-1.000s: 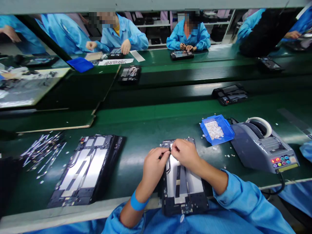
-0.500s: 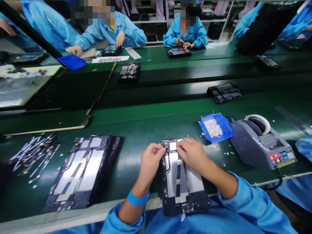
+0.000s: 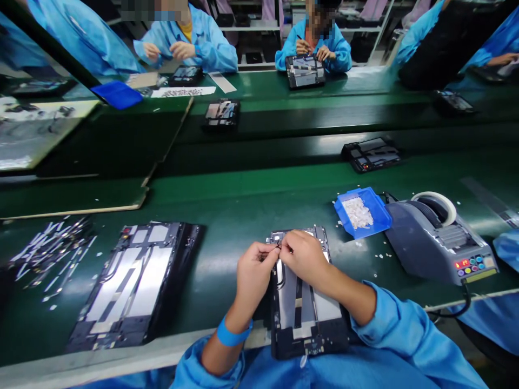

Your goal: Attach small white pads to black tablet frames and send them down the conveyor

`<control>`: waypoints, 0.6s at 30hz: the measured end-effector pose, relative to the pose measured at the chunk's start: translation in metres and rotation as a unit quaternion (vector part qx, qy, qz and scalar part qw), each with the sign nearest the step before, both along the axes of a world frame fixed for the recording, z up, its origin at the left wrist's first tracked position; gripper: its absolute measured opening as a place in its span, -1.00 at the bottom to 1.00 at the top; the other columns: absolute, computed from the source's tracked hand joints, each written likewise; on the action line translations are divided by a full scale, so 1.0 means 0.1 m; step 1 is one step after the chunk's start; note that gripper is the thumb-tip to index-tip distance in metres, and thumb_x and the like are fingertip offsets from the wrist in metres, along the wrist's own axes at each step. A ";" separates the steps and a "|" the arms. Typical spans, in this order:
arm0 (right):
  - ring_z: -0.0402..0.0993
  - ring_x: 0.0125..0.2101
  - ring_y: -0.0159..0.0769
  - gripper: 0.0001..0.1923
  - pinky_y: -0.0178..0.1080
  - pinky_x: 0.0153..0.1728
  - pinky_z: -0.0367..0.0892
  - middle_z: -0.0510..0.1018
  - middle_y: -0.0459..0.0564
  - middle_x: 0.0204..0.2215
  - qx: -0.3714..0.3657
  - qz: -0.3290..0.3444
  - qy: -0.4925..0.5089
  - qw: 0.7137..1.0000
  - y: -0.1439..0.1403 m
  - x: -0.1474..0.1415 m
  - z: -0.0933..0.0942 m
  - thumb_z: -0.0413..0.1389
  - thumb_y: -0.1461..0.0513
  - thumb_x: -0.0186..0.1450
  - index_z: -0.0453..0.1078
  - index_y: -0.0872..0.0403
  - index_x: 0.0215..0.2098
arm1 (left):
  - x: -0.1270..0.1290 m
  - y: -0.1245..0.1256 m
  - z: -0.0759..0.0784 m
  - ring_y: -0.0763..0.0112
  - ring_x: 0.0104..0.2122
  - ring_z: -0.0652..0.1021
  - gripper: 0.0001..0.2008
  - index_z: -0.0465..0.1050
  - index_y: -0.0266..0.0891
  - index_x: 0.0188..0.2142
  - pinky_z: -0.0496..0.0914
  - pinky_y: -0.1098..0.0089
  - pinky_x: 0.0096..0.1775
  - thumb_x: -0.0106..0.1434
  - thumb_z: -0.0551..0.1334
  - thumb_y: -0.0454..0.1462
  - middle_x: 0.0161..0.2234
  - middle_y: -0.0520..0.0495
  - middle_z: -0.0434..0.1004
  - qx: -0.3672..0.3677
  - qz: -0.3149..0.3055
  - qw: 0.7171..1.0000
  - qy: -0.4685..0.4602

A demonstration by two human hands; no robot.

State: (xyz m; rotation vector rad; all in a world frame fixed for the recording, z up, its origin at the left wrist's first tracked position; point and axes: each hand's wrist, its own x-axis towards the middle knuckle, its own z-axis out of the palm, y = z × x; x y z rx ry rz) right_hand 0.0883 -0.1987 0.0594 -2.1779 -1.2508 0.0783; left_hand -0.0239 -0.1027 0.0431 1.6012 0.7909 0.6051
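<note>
My left hand (image 3: pixel 252 275) and my right hand (image 3: pixel 305 256) meet over the far end of the open tablet chassis (image 3: pixel 305 313) that lies on the green bench (image 3: pixel 227 227) right in front of me, its near end overhanging the bench edge toward my lap. The fingertips of both hands are pressed together on a small dark part (image 3: pixel 279 247) at the chassis's far left corner; each hand pinches it from its own side, thumbs and forefingers almost touching. What the part is exactly I cannot tell, it is too small. A thin black cable (image 3: pixel 279 275) runs down the left side of the chassis just below my left fingers.

To the left, well apart from my hands, a second opened tablet (image 3: pixel 133 283) lies flat, and farther left a scatter of small silver strips (image 3: pixel 48 251). To the right and slightly farther away sits a blue tray (image 3: pixel 379 213) of small white pieces, and just beside it a grey tape dispenser (image 3: pixel 438 243). Across the belt, other people in blue coats work on their own tablets.
</note>
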 end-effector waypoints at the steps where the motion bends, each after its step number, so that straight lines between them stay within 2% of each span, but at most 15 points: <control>1: 0.44 -0.39 -0.26 -0.81 -0.28 -0.33 0.23 0.54 -0.05 -0.46 0.010 0.005 0.007 1.000 -0.01 0.03 0.02 0.12 0.40 0.20 0.37 0.02 -0.50 | 0.01 0.00 0.01 0.32 -0.37 0.60 -0.85 0.52 -0.20 -0.38 0.45 0.36 -0.28 0.14 0.37 -0.18 -0.40 -0.03 0.65 -0.017 -0.002 1.000 -0.002; 4: 0.39 -0.41 -0.29 -0.82 -0.29 -0.34 0.21 0.47 -0.09 -0.50 0.057 -0.010 0.021 0.998 -0.21 0.23 0.16 0.09 0.38 0.18 0.31 0.02 -0.52 | 0.03 0.02 0.02 0.37 -0.41 0.57 -0.82 0.49 -0.22 -0.40 0.41 0.40 -0.33 0.12 0.39 -0.17 -0.43 -0.02 0.63 -0.078 -0.001 0.997 -0.012; 7: 0.39 -0.42 -0.29 -0.88 -0.29 -0.35 0.21 0.48 -0.08 -0.48 0.091 -0.109 0.010 0.990 -0.64 0.62 0.35 0.06 0.33 0.20 0.34 0.02 -0.48 | 0.05 0.05 -0.03 0.40 -0.42 0.55 -0.79 0.46 -0.23 -0.40 0.39 0.43 -0.33 0.12 0.40 -0.16 -0.44 -0.01 0.61 -0.112 -0.001 0.993 -0.028; 8: 0.39 -0.42 -0.28 -0.89 -0.28 -0.35 0.20 0.49 -0.08 -0.48 0.084 -0.162 -0.007 0.983 -0.80 0.76 0.40 0.07 0.31 0.21 0.35 0.03 -0.47 | 0.06 0.06 -0.05 0.41 -0.41 0.55 -0.78 0.46 -0.23 -0.40 0.38 0.43 -0.32 0.12 0.40 -0.15 -0.43 -0.01 0.61 -0.118 -0.003 0.992 -0.033; 10: 0.38 -0.45 -0.26 -0.87 -0.26 -0.37 0.17 0.50 -0.06 -0.51 0.020 -0.251 -0.047 0.967 -1.04 1.01 0.47 0.09 0.26 0.23 0.37 0.03 -0.49 | 0.05 0.07 -0.08 0.39 -0.39 0.56 -0.78 0.46 -0.22 -0.38 0.39 0.43 -0.30 0.13 0.40 -0.14 -0.42 -0.01 0.61 -0.119 -0.003 0.992 -0.039; 12: 0.38 -0.46 -0.22 -0.79 -0.23 -0.39 0.14 0.49 -0.02 -0.53 -0.059 -0.293 -0.077 0.951 -1.16 1.13 0.49 0.09 0.21 0.29 0.37 0.04 -0.52 | 0.03 0.07 -0.09 0.36 -0.35 0.58 -0.79 0.49 -0.22 -0.36 0.41 0.40 -0.28 0.15 0.38 -0.14 -0.38 -0.04 0.63 -0.101 -0.007 0.994 -0.034; 13: 0.40 -0.45 -0.19 -0.77 -0.22 -0.39 0.14 0.51 0.02 -0.51 -0.076 -0.292 -0.084 0.950 -1.17 1.12 0.49 0.07 0.20 0.31 0.40 0.04 -0.50 | 0.01 0.08 -0.07 0.35 -0.35 0.58 -0.80 0.52 -0.21 -0.33 0.42 0.39 -0.28 0.16 0.37 -0.14 -0.36 -0.05 0.64 -0.079 -0.012 0.997 -0.024; 15: 0.46 -0.39 -0.17 -0.80 -0.21 -0.35 0.21 0.58 0.08 -0.40 -0.055 -0.241 -0.070 0.966 -1.08 0.99 0.47 0.05 0.22 0.33 0.48 0.07 -0.38 | -0.05 0.10 -0.03 0.32 -0.34 0.58 -0.82 0.57 -0.20 -0.27 0.43 0.36 -0.27 0.19 0.33 -0.15 -0.31 -0.06 0.66 -0.007 -0.024 1.000 0.002; 18: 0.53 -0.32 -0.22 -0.78 -0.25 -0.27 0.29 0.65 0.03 -0.29 -0.007 -0.087 0.018 0.996 -0.77 0.65 0.44 0.04 0.27 0.34 0.54 0.05 -0.19 | -0.14 0.18 0.03 0.29 -0.32 0.58 -0.83 0.62 -0.15 -0.24 0.44 0.33 -0.24 0.27 0.27 -0.17 -0.27 -0.07 0.65 0.135 -0.018 0.990 0.031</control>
